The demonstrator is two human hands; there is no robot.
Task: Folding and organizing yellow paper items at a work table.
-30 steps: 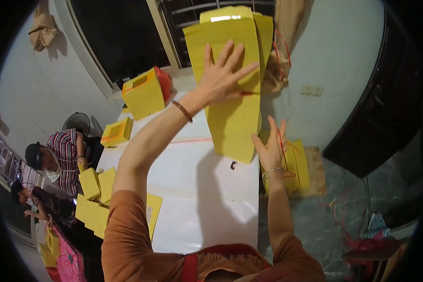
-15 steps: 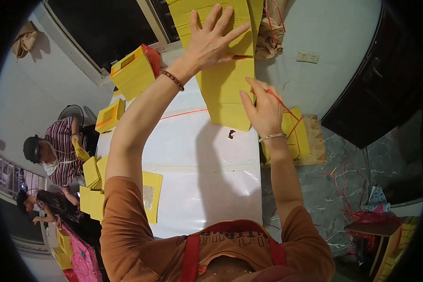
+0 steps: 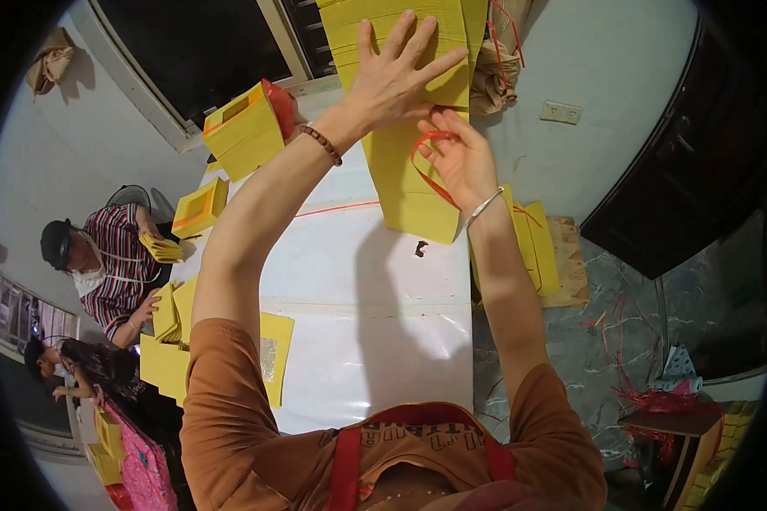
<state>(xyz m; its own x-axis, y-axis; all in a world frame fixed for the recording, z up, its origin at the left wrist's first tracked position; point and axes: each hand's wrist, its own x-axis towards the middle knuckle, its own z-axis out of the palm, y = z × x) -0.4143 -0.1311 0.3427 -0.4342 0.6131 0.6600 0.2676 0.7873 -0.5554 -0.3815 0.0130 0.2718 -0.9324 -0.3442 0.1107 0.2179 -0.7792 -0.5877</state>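
Yellow stack (image 3: pixel 413 183), top centre, on a glossy white table (image 3: pixel 328 272)

Veined grey floor (image 3: pixel 562 341), lower right. The left hand (image 3: pixel 392 81) lies splayed on creased paper; the right hand (image 3: pixel 464 163) curls its fingers around a looped red strip (image 3: pixel 435 186).

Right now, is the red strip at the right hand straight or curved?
Curved: the red strip bows out leftward beside the right hand.

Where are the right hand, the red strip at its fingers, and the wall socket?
Right hand (image 3: pixel 466 166): head view, middle.
Red strip (image 3: pixel 435 186): head view, lower curve.
Wall socket (image 3: pixel 561 112): head view, front plate.
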